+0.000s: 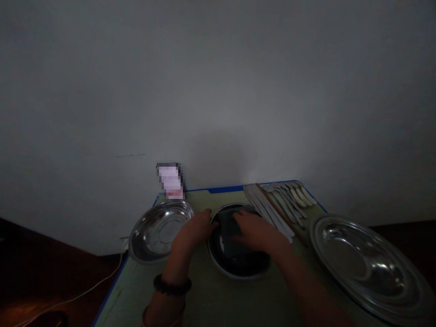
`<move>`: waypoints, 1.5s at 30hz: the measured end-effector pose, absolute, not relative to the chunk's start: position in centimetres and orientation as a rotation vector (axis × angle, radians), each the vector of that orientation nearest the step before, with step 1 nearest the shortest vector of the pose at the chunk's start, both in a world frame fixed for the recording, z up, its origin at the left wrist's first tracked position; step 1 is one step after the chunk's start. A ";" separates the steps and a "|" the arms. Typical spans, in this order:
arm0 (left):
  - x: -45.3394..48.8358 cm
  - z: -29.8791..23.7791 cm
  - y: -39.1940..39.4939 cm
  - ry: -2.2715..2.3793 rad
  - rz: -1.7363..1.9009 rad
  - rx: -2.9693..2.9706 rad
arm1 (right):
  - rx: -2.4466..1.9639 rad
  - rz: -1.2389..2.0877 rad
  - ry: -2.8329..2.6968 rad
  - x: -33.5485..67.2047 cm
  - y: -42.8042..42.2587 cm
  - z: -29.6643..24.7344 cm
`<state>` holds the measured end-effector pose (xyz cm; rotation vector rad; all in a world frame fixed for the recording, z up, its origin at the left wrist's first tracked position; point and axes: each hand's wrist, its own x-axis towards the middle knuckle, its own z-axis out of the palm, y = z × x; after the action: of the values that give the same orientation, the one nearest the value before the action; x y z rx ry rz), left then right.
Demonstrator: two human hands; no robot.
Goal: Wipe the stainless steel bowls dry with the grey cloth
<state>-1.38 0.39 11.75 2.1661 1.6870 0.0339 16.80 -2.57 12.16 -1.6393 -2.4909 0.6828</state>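
Note:
A round dark bowl (243, 268) with a pale rim is in the middle of the table. My left hand (200, 225) grips its left rim, with the thumb over the inside edge. Inside the bowl, a dark green cloth (227, 231) lies against the wall. My right hand (250, 230) is closed over this cloth, its fingers bent onto it; the palm side is hidden. The dim light blurs the cloth's edges.
A shiny steel basin (153, 236) stands left, and a large oval steel tray (347, 263) right. Several knives and forks (289, 200) and a brown stick (279, 209) lie at the back right. A phone (171, 180) leans on the wall; a white cable (98, 284) hangs left.

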 end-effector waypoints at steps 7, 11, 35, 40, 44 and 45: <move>-1.1 11.1 0.2 1.765 -0.038 2.172 | -1.742 0.638 -2.490 14.8 -2.3 9.9; -1.0 11.9 0.1 1.769 0.009 2.170 | -1.729 0.663 -2.486 15.6 -1.8 9.8; 3.3 14.4 -1.9 0.544 1.033 1.171 | -1.128 0.699 -1.515 14.9 -1.8 13.2; 2.5 16.3 -2.1 0.832 1.236 0.857 | -0.849 0.936 -1.851 14.0 -3.8 15.0; 2.2 17.3 -2.0 0.967 1.347 0.773 | -1.056 0.680 -2.008 13.6 -4.4 15.0; 2.3 17.3 -2.0 0.959 1.393 0.827 | -1.146 0.591 -1.994 13.6 -4.1 14.7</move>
<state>2.27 -2.04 17.26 0.8274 0.9588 1.3925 13.55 -4.14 14.73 -1.1462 -1.9944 0.5915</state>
